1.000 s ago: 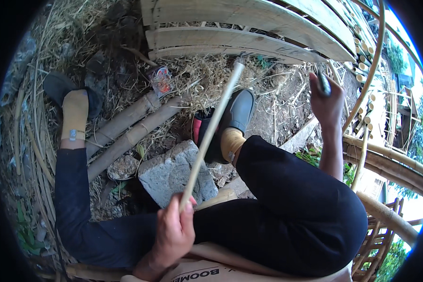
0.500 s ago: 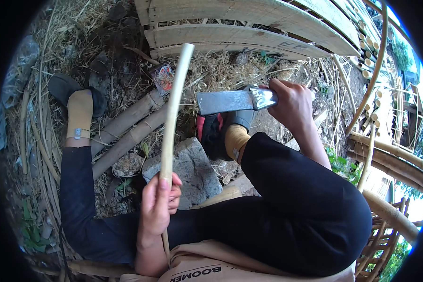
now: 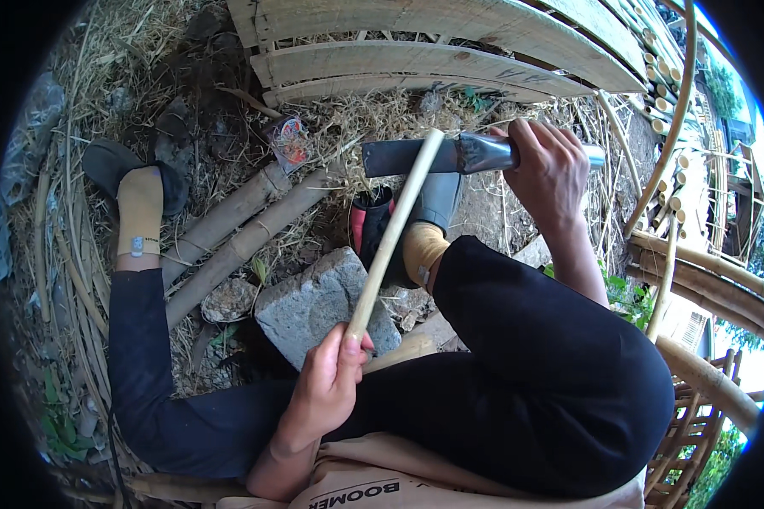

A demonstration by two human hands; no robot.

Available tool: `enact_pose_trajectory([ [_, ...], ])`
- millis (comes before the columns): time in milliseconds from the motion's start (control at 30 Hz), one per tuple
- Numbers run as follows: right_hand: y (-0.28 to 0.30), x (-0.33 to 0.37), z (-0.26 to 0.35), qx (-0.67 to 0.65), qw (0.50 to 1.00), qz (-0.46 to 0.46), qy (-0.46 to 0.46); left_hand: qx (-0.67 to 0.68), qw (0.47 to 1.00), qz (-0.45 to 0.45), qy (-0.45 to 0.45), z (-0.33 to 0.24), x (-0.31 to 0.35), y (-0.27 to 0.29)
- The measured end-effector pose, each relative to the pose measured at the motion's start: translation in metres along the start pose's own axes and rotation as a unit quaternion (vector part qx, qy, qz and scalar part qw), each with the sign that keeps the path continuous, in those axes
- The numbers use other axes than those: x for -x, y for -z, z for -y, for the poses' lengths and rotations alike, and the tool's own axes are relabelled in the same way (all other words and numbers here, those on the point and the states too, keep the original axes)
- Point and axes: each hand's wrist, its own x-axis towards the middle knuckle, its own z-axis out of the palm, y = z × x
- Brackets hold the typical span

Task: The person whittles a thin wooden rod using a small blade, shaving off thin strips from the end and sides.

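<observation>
My left hand [image 3: 329, 382] is closed round the lower part of a pale, peeled stick [image 3: 392, 233], which slants up and to the right. In my right hand [image 3: 545, 174] is the metal handle of a broad-bladed machete [image 3: 403, 158], its blade pointing left. The stick's upper end crosses in front of the blade near the handle; whether the two touch I cannot tell. Below the stick lies a grey stone block [image 3: 314, 297] between my legs. A black and red thing [image 3: 370, 222] stands beside my right foot, partly hidden by the stick.
Two bamboo poles [image 3: 238, 233] lie on the straw-strewn ground at left. A wooden slatted pallet [image 3: 416, 68] spans the far side. Stacked bamboo [image 3: 672, 191] and a bamboo frame [image 3: 705, 280] stand at right. A crumpled wrapper [image 3: 289, 144] lies near the poles.
My left hand has shifted right, tilting the stick rightward so its tip now crosses the blade. My right hand has moved slightly right and up, and the blade has turned to show a darker face.
</observation>
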Motion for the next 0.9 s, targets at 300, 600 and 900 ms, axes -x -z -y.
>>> enact_pose_trajectory([
  [300, 0.009, 0.008, -0.01, 0.033, 0.999, -0.002, -0.025, 0.083, 0.983, -0.162, -0.009, -0.012, -0.001, 0.025],
  [600, 0.0, 0.009, -0.005, 0.004, 1.0, 0.001, 0.014, 0.116, 0.99, 0.065, 0.034, -0.016, 0.004, 0.011],
  [900, 0.014, 0.008, -0.019, 0.008, 1.0, -0.007, 0.029, 0.14, 0.977, -0.16, -0.024, -0.014, -0.007, 0.032],
])
